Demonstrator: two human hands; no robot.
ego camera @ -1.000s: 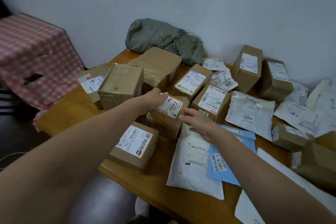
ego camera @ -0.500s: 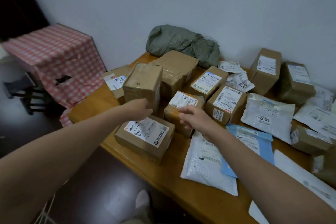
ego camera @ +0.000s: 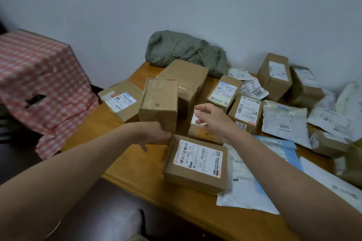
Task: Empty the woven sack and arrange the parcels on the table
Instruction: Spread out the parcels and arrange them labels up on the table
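The crumpled green woven sack (ego camera: 184, 51) lies at the back of the wooden table (ego camera: 135, 164), against the wall. Several brown boxes and white and blue mailer bags cover the table. My left hand (ego camera: 154, 133) presses on the lower front of an upright taped brown box (ego camera: 158, 101), fingers curled around its base. My right hand (ego camera: 213, 119) hovers with fingers apart over a small labelled box (ego camera: 203, 133), which it partly hides. A flat labelled box (ego camera: 195, 164) sits just in front of both hands.
A piece of furniture draped in red-checked cloth (ego camera: 37, 84) stands left of the table. White mailers (ego camera: 284, 121) and a blue mailer (ego camera: 282, 146) fill the right side. The table's front edge runs diagonally below my arms, with dark floor beneath.
My left hand left the small labelled box and moved left to the base of the upright taped box. My right hand lifted and spread its fingers. The camera shifted.
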